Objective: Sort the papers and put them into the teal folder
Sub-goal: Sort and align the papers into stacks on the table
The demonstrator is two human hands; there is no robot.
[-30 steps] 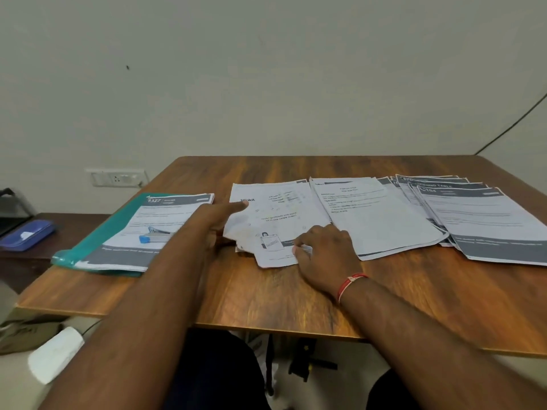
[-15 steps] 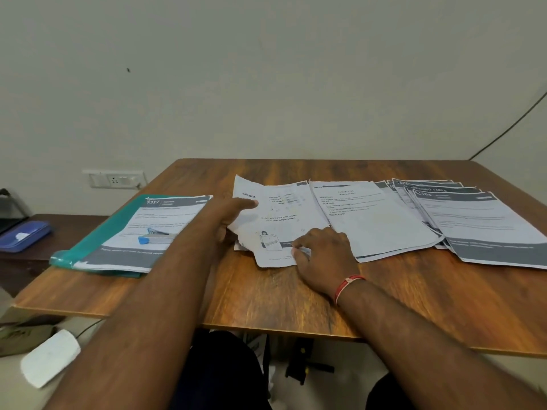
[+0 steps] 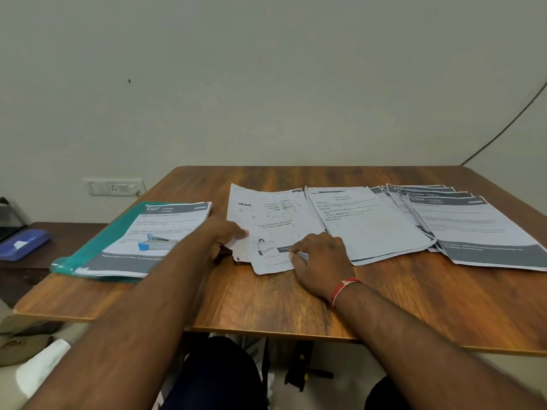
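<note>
The teal folder (image 3: 97, 247) lies open at the table's left with grey-banded sheets (image 3: 165, 229) and a blue stapler (image 3: 157, 244) on top. In the middle lies a small pile of white printed papers (image 3: 272, 220). My left hand (image 3: 220, 235) grips the pile's left edge, thumb on top, and that edge is raised off the table. My right hand (image 3: 318, 257) presses the pile's near right corner with curled fingers. To the right lie a white text sheet stack (image 3: 370, 223) and a fanned spread of grey-banded sheets (image 3: 473, 229).
The wooden table (image 3: 296, 297) stands against a plain wall with a socket plate (image 3: 114, 187) at left. A lower side surface at far left holds a blue case (image 3: 23, 244). A dark cable (image 3: 509, 125) runs down the wall at right.
My left hand has slid down the pile's left edge and lifted it, so the top sheet's far left corner now stands up. My right hand has stayed in place.
</note>
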